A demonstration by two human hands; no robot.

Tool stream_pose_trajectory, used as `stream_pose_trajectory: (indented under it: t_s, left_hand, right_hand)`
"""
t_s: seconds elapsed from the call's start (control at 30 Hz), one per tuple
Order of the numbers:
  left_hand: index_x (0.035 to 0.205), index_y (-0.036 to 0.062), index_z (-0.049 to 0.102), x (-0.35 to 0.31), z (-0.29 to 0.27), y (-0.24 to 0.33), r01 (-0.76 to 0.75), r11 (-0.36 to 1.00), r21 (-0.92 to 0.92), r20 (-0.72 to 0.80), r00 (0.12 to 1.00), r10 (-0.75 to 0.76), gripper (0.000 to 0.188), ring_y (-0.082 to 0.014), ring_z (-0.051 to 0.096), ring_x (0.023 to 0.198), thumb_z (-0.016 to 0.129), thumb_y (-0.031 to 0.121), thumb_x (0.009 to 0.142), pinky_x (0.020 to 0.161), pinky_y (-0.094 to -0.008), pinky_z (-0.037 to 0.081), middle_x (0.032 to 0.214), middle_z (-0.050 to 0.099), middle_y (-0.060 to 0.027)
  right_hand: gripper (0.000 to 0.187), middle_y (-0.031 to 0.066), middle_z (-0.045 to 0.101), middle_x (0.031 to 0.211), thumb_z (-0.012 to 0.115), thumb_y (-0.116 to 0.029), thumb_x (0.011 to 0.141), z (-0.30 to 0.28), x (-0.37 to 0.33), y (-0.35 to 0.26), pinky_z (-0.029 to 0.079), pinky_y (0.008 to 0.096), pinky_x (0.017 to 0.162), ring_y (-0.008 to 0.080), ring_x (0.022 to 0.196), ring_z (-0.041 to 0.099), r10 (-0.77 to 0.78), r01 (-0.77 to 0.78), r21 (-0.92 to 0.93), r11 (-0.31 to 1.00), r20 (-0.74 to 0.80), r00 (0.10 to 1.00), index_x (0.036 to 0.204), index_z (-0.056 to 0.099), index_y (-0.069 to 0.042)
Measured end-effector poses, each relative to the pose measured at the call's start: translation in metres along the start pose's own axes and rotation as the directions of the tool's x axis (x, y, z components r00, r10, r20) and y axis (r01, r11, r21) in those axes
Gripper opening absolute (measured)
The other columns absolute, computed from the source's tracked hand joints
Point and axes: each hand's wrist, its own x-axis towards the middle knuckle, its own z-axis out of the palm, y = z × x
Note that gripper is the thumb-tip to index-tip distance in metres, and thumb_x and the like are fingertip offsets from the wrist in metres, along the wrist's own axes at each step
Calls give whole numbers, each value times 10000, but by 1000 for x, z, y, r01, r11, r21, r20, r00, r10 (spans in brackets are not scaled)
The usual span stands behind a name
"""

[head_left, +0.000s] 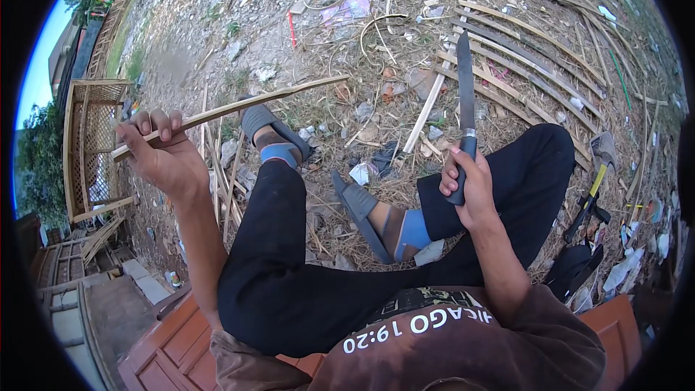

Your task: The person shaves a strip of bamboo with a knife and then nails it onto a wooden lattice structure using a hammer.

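So the stick [253, 103] is being held out to the left, well apart from the knife [465, 90] over on the right. Its near end just pokes out past the left hand [163, 148], and the rest is angled up and across, with the far end over the ground [333, 119] beyond the left foot. A darker, thinner patch can be seen toward that far end.

As for the hands, they're kept wide apart, one on each side of the knees. The left is closed on the stick near its end, with the fingers curled over the top and the thumb tucked against it. The right hand [470, 177] is wrapped around the knife's black handle, and the blade is pointed away from the body. The blade isn't being touched to the stick at all.

Past the knife, a bunch of slats [523, 66] is laid out on the ground, and a tool [595, 181] with a yellow and black handle is left lying beside the right knee. Sandals [358, 199] are worn over blue and brown socks.

Writing-wise, white lettering and numerals are printed across the brown shirt [449, 351], seen upside down from here. If anything's stamped on the blade, it can't be made out.
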Motion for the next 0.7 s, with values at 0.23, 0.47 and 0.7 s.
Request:
stream_pose_trajectory:
  t_s: [0.23, 0.47, 0.7]
  left_hand:
    - [790, 130, 385, -16, 14, 18, 21, 997, 73, 169, 985, -33, 430, -86, 326, 561, 478, 490, 1005, 568, -265, 327, 672, 303, 36]
    - [837, 151, 330, -31, 20, 5, 3, 1000, -1, 403, 915, -2, 343, -63, 255, 464, 388, 407, 1058, 470, -234, 264, 579, 248, 48]
    - [885, 143, 295, -65, 22, 17, -77, 996, -33, 682, 727, 79, 311, -63, 320, 394, 447, 362, 1045, 378, -236, 318, 536, 347, 28]
  right_hand:
    - [179, -31, 438, 630, 610, -208, 962, 4, 12, 11, 365, 231, 439, 55, 475, 425, 64, -35, -329, 944, 76, 995, 950, 484, -83]
    - [261, 4, 470, 620, 629, -268, 950, -1, 18, 45, 407, 296, 475, 108, 506, 486, 118, -14, -604, 797, 132, 984, 967, 504, -39]
    - [363, 199, 623, 795, 596, -324, 965, 8, 10, 53, 472, 453, 687, 398, 743, 629, -44, 296, -835, 464, 312, 949, 1116, 527, 0]
